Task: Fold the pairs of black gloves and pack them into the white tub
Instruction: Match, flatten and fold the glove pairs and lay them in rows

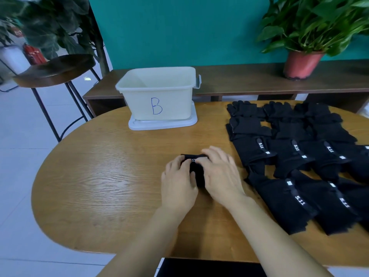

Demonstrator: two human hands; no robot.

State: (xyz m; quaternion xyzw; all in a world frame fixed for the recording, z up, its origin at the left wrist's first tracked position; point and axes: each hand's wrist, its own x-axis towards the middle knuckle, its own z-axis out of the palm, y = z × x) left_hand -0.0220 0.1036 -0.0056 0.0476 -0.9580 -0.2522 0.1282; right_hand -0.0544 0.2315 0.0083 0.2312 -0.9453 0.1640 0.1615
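Note:
A folded pair of black gloves lies on the wooden table near its middle, mostly covered by my hands. My left hand holds its left side with curled fingers. My right hand lies over its right side, fingers bent onto the cloth. The white tub, marked with a blue "B", stands on its lid at the back of the table, and the part of its inside I can see holds nothing. Several more black gloves with white logos are spread out flat on the right.
A potted plant stands on the dark bench behind the table. A wooden bar stool is at the back left over a grey tiled floor. A dark object sits below the table's near edge.

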